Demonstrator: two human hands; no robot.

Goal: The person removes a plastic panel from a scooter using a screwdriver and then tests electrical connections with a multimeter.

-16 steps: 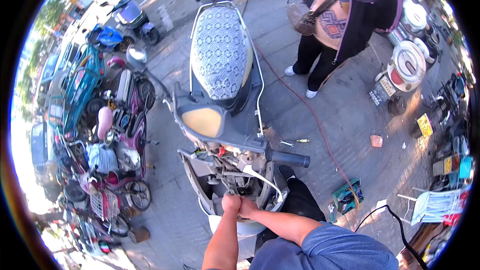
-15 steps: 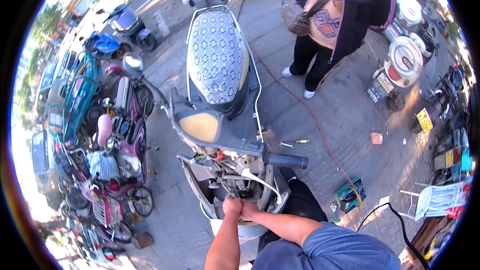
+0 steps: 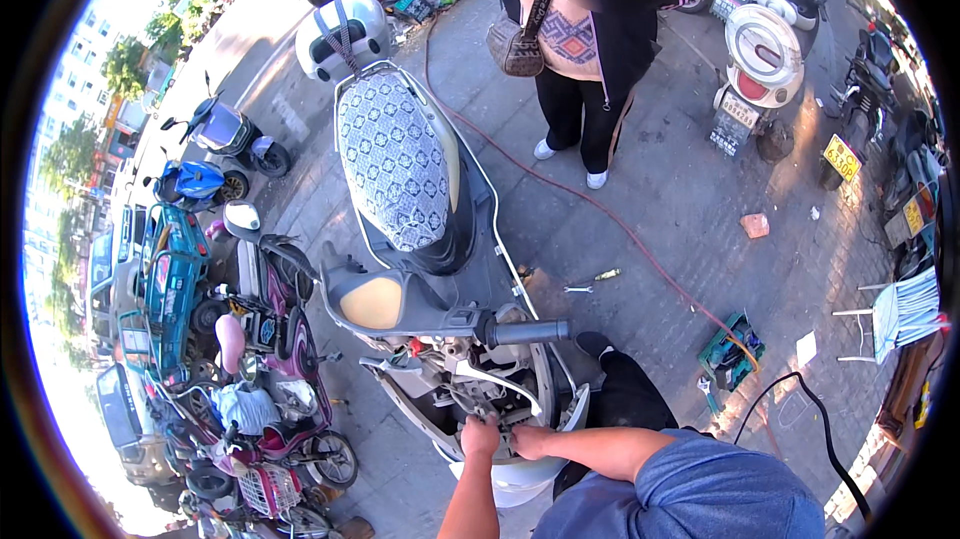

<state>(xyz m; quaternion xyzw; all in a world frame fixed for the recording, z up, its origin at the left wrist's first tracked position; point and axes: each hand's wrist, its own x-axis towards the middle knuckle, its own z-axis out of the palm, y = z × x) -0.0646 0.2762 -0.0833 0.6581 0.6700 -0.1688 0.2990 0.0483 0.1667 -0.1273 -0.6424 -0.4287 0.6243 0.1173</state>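
Note:
A scooter with its front cover off stands before me, its front body shell (image 3: 575,419) gaping and its grey inner parts and cables exposed. My left hand (image 3: 480,435) is inside the opening with curled fingers closed at a grey part; what they hold is too small to make out. Just to its right, my right hand (image 3: 530,441) reaches in with bent, closed fingers, their tips hidden among the parts. A white brake lever (image 3: 500,386) lies above both hands, beside the black handlebar grip (image 3: 532,331). Farther off is the patterned seat (image 3: 392,161).
On the pavement to the right lie a wrench (image 3: 578,290), a screwdriver (image 3: 608,275) and a green tool case (image 3: 728,347). A red hose (image 3: 620,224) crosses the ground. A person (image 3: 575,59) stands beyond the scooter. Parked bikes (image 3: 270,339) crowd the left side.
My hands, pressed together before, now sit slightly apart inside the scooter's front. The view has shifted, so the scooter's seat and the standing person appear farther left.

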